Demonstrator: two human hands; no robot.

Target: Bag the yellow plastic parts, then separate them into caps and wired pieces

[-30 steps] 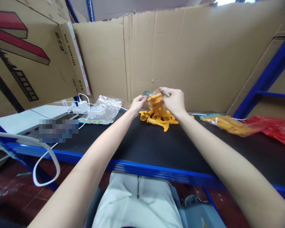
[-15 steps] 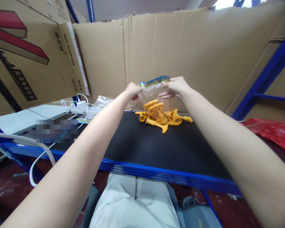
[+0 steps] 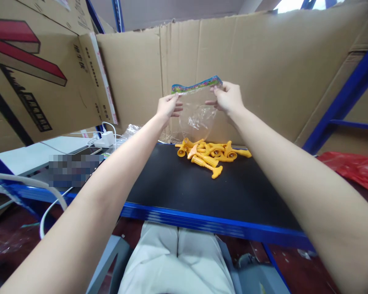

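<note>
I see a black shelf top [image 3: 178, 183] edged with a blue rail [image 3: 187, 220] across the lower middle of the frame. Cardboard [image 3: 257, 77] stands behind it, and a printed box [image 3: 59, 110] fills the upper left. Red plastic [image 3: 352, 167] lies at the right edge; at left, a white charger [image 3: 106, 139] sits near a crumpled wrapper [image 3: 131, 131].

The bag [image 3: 199, 116] hangs at the centre of the frame, clear and creased, with a colourful strip [image 3: 198, 86] (mostly blue and green from where I stand) along its top. The left hand [image 3: 168, 106] pinches the strip's left end between thumb and finger, the other fingers loosely spread; the right hand [image 3: 230, 98] pinches the right end likewise. Below, yellow pieces [image 3: 204, 158] lie in a loose heap on the black top, some with round cups, one with a curved, handle-like end. Whether the bag's bottom touches them I can't tell.

Half a second ago the bag was lower, several pieces bunched at its bottom; now it is higher and flatter, and the heap lies beneath it.
</note>
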